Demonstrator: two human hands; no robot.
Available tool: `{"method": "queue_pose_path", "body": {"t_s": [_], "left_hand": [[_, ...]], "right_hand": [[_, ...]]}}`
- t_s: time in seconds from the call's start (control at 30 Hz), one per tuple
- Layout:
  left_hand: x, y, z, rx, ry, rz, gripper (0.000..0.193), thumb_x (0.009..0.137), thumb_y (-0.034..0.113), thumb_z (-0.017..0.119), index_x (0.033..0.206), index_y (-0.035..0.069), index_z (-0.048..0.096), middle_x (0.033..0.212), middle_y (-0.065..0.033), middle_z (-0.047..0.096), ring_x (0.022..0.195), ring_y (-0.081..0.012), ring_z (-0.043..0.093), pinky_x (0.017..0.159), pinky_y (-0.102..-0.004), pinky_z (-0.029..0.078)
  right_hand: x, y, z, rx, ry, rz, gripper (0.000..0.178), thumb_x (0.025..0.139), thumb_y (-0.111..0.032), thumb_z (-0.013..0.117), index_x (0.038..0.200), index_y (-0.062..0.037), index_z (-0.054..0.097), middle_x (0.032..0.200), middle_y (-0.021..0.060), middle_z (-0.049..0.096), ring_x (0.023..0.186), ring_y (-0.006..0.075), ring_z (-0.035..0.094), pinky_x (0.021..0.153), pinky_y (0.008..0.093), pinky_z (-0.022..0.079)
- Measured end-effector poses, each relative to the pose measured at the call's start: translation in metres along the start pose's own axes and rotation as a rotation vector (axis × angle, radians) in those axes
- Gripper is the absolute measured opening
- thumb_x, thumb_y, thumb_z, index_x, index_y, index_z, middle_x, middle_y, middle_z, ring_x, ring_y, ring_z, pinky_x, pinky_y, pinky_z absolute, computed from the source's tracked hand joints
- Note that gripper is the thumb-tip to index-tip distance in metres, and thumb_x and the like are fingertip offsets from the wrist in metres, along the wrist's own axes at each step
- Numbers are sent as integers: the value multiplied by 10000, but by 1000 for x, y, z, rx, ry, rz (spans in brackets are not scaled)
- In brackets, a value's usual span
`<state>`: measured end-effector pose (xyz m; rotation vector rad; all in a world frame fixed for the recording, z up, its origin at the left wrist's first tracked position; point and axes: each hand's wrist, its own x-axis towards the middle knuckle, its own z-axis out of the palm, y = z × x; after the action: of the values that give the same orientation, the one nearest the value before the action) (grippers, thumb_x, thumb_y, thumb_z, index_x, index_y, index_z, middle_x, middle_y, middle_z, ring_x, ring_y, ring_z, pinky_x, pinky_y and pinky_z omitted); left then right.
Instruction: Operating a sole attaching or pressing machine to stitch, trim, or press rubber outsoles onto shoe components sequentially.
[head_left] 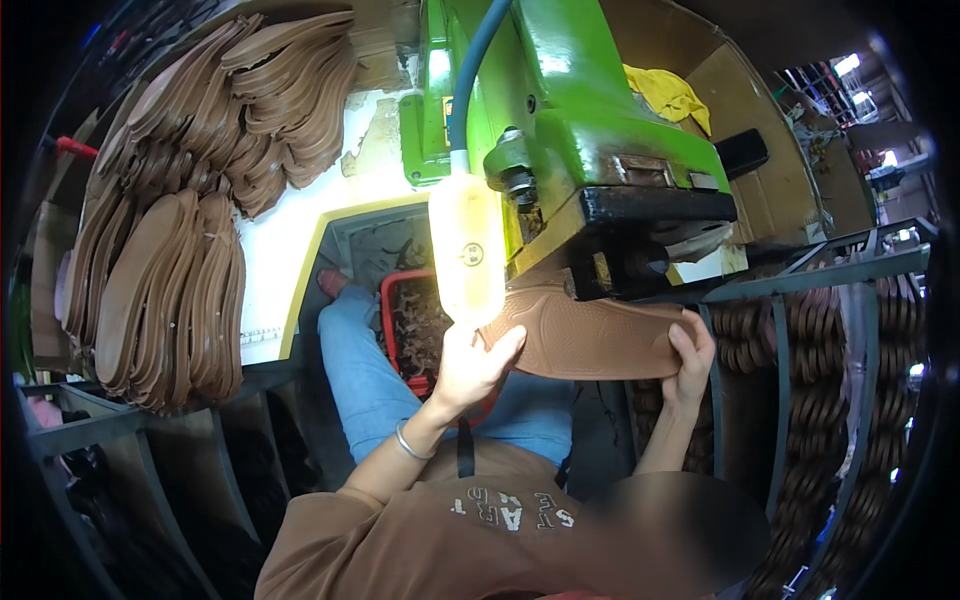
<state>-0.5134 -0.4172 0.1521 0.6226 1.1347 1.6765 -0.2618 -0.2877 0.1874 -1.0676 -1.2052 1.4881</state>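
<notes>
A brown shoe sole lies sideways between my hands, its textured face up, under the head of a green machine. My left hand is closed on its left end, thumb on top; the lamp's glare and housing hide some of those fingers. Around the right end my right hand is wrapped, with fingertips over the edge. The sole's far edge sits close to the dark metal parts below the machine head; whether they touch I cannot tell. A bright lamp hangs just above my left hand.
Stacks of brown soles fill the white table on the left. A red basket with brown scraps stands below, beside my leg. A yellow cloth lies in a cardboard box behind the machine. Racks of soles stand at right.
</notes>
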Motion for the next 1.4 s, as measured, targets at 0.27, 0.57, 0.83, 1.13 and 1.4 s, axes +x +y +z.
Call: {"method": "queue_pose_path", "body": {"t_s": [0.27, 0.57, 0.83, 1.13, 1.4], "left_hand": [[-1, 6, -10, 42, 126, 178, 180, 822, 28, 658, 992, -25, 629, 833, -29, 637, 714, -71, 547, 675, -228, 465], [32, 18, -8, 883, 123, 772, 225, 739, 161, 764, 871, 0, 678, 718, -108, 663, 592, -136, 616, 565, -272, 490], [23, 8, -24, 177, 67, 333, 192, 755, 71, 732, 897, -43, 669, 847, -128, 677, 727, -168, 650, 673, -266, 505], [13, 4, -22, 235, -77, 108, 297, 779, 11, 702, 1054, -44, 606, 942, -59, 643, 840, -105, 601, 740, -228, 494], [16, 31, -44, 215, -30, 129, 240, 770, 50, 719, 982, -38, 649, 842, -48, 659, 714, -73, 578, 640, -223, 464]], "right_hand": [[20, 66, -10, -56, -398, 231, 280, 788, -116, 695, 1013, -40, 546, 965, 37, 620, 878, 123, 601, 789, 262, 478], [-115, 145, 55, 243, -466, 585, 336, 774, 47, 646, 1089, 65, 531, 973, 150, 645, 837, 224, 648, 770, 352, 539], [-145, 101, 34, 82, -475, 685, 376, 711, 6, 718, 1031, 89, 541, 917, 141, 642, 744, 190, 645, 641, 300, 539], [-59, 29, -11, 138, -65, 140, 422, 722, -77, 694, 1092, 27, 519, 1012, 99, 612, 906, 172, 604, 822, 283, 476], [48, 11, 37, 113, -265, 32, 294, 863, -68, 584, 1132, 31, 519, 1026, 81, 605, 936, 133, 579, 822, 257, 458]]}}
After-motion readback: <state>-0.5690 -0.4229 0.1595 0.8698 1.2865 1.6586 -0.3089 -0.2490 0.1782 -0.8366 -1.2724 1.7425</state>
